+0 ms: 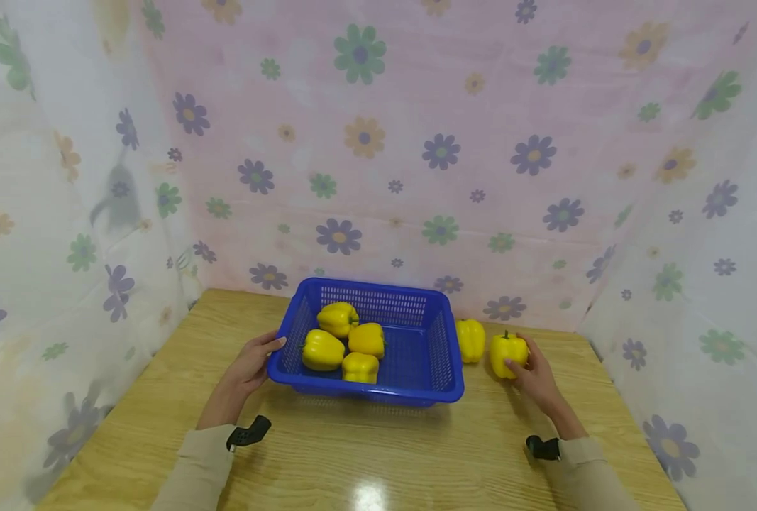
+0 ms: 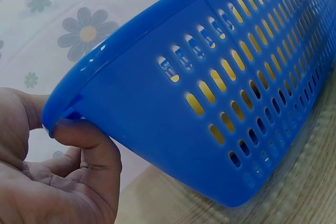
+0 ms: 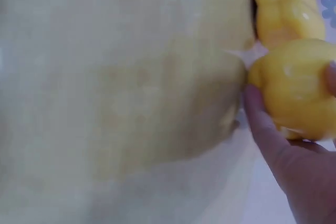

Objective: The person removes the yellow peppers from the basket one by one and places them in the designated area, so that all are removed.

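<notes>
A blue plastic basket with slotted walls stands on the table, several yellow bell peppers lying in its left half. My left hand grips the rim at the basket's left side; the left wrist view shows its fingers curled under that rim. To the right of the basket, my right hand holds a yellow bell pepper with a green stem, fingers and thumb around its side. Between it and the basket sits another yellow bell pepper. In the right wrist view the held pepper partly covers that one.
The wooden table reaches back to a pink flowered cloth. Flowered cloth also hangs along the left and right sides. A black band is on the left wrist, another on the right.
</notes>
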The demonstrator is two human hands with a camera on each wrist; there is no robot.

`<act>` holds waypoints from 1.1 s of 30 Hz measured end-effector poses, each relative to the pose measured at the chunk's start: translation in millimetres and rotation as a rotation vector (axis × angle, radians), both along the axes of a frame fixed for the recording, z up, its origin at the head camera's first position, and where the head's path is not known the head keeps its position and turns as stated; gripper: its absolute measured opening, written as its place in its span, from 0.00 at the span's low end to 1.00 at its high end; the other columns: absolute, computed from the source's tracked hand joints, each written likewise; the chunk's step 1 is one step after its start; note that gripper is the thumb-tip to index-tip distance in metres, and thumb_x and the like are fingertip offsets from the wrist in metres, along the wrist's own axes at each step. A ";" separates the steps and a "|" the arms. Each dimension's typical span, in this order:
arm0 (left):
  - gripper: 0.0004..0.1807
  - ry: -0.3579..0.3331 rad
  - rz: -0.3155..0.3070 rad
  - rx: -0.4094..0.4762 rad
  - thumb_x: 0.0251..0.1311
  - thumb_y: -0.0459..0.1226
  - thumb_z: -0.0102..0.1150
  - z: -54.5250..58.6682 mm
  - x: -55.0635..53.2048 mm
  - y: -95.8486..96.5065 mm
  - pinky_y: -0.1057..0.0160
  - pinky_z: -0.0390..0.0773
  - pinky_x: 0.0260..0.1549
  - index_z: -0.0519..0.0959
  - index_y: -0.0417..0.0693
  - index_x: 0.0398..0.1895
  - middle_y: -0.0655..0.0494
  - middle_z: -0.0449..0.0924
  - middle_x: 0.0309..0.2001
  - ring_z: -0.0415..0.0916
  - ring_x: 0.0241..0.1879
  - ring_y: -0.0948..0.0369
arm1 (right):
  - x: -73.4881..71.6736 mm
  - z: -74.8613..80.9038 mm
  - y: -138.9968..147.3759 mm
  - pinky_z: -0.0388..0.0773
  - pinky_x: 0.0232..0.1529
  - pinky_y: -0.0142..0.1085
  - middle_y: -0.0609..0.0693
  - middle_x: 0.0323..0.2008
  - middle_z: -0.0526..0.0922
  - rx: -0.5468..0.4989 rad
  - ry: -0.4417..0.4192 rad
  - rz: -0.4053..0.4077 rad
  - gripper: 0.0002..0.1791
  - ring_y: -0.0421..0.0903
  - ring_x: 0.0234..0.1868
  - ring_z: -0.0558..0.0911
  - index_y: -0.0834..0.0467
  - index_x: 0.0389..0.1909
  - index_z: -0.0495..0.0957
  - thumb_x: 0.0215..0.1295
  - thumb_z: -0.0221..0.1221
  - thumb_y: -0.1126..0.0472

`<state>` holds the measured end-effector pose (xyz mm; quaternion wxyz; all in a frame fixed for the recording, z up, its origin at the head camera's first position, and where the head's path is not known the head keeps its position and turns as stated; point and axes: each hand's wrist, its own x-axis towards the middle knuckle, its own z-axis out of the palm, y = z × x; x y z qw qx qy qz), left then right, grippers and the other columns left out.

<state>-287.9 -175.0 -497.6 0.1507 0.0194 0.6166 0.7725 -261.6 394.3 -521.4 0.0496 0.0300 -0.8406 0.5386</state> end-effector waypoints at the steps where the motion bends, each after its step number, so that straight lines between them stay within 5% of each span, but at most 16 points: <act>1: 0.34 0.005 -0.007 0.003 0.79 0.38 0.46 0.2 -0.3 0.0 0.61 0.82 0.54 0.49 0.31 0.79 0.45 0.72 0.65 0.80 0.53 0.62 | -1.5 2.0 0.4 0.86 0.41 0.39 0.78 0.69 0.61 0.003 -0.010 0.011 0.38 0.62 0.59 0.74 0.63 0.80 0.45 0.78 0.53 0.64; 12: 0.34 0.022 -0.041 0.039 0.79 0.37 0.46 2.2 0.5 0.6 0.64 0.83 0.52 0.48 0.29 0.79 0.56 0.79 0.55 0.81 0.50 0.64 | -8.7 13.5 7.8 0.86 0.47 0.46 0.80 0.72 0.51 0.040 -0.163 0.052 0.42 0.70 0.62 0.73 0.61 0.81 0.40 0.79 0.53 0.57; 33: 0.34 0.027 -0.040 0.016 0.80 0.38 0.45 0.6 0.7 -1.5 0.61 0.83 0.53 0.48 0.29 0.78 0.53 0.78 0.56 0.82 0.50 0.62 | -33.8 21.8 2.9 0.82 0.54 0.56 0.82 0.72 0.47 -0.024 -0.228 0.082 0.41 0.77 0.66 0.67 0.62 0.81 0.32 0.81 0.48 0.61</act>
